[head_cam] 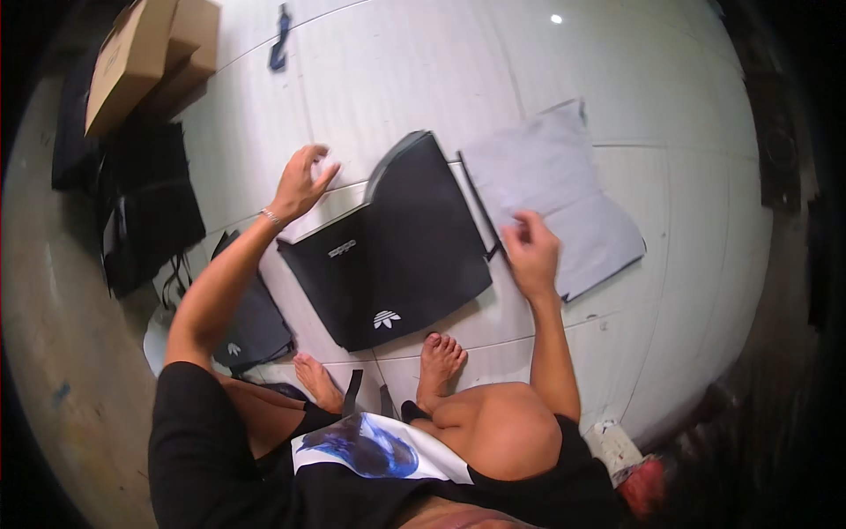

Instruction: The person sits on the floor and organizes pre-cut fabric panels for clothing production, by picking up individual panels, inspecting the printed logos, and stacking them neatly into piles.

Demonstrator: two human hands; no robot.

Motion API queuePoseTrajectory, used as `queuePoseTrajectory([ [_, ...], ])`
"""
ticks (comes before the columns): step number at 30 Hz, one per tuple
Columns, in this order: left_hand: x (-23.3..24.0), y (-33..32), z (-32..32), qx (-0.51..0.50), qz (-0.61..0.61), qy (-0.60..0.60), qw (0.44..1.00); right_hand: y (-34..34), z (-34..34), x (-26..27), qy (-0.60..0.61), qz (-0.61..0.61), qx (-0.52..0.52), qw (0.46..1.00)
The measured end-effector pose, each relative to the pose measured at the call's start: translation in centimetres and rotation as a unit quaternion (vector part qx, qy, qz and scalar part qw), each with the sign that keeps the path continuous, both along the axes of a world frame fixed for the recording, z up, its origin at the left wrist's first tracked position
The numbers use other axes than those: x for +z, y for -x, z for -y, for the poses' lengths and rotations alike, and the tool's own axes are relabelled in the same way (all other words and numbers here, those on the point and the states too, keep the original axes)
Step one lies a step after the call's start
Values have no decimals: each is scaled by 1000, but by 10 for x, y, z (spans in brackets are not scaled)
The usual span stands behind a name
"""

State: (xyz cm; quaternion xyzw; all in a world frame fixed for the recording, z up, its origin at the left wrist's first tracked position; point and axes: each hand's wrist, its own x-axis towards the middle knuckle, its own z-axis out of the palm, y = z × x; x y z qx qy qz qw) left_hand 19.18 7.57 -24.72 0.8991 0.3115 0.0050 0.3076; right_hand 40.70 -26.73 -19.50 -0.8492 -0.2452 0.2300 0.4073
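Observation:
Black fabric panels (429, 244) with white Adidas marks lie flat in a stack on the tiled floor before me. Off the stack's upper left edge, my left hand (304, 182) is raised with fingers apart and nothing in it. A light grey fabric panel (555, 178) is spread to the right of the stack, a narrow black strip (477, 198) along its left edge. Over that panel's left part hovers my right hand (534, 251), its fingers curled and blurred; whether they hold anything is not clear.
At the upper left stand cardboard boxes (135, 59), with black material (155, 211) heaped below them. More dark panels (254, 317) lie beside my left foot. A small dark strip (280, 40) rests on the floor farther off. My bare feet are close to the black stack's near edge.

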Motion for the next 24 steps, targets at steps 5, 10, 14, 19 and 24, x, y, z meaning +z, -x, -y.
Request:
queuePoseTrajectory([
  [5, 29, 128, -5, -99, -159, 134, 973, 53, -168, -18, -45, 169, 512, 841],
  [10, 18, 182, 1, -105, -158, 99, 977, 125, -270, -46, 147, 223, 728, 631],
  [14, 14, 213, -2, -90, -247, 99, 960, 164, -283, -49, 172, 230, 750, 596],
  [19, 10, 234, 15, -68, -202, 44, 976, 192, -283, -48, 203, 238, 746, 588],
  [24, 15, 243, 34, -44, -186, 51, 980, 203, -266, -37, 211, 222, 715, 629],
])
